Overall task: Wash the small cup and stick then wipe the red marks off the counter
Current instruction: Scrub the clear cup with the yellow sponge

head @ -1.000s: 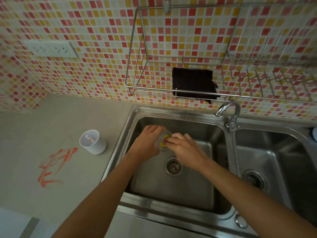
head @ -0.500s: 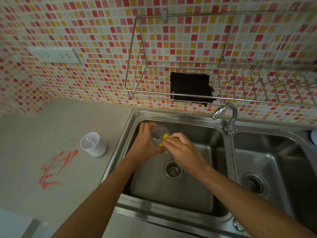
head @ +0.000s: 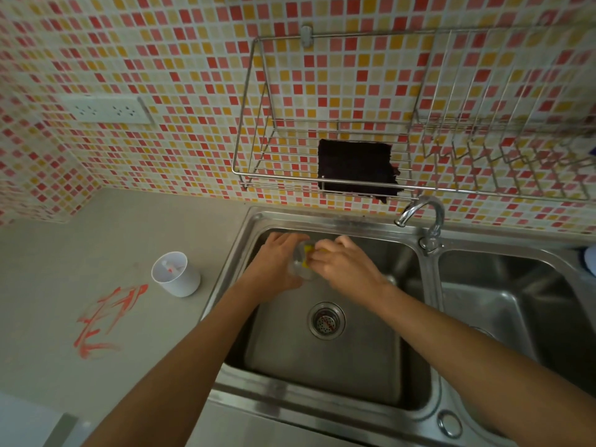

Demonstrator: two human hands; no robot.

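Over the left sink basin, my left hand grips a small clear cup. My right hand presses a yellow sponge against the cup's mouth. The cup is blurred and mostly hidden between the two hands. On the grey counter to the left lie red scribbled marks. A white cup stands just beyond the marks, near the sink's left rim, with a small stick-like piece with red on it inside.
A tap rises between the two basins. A wire rack on the tiled wall holds a dark cloth. The right basin lies beside the left one. A socket strip is on the wall at the left.
Both hands have shifted a little toward the back of the basin, and the right hand has worked the sponge around at the cup's mouth. The view tilted slightly downward.
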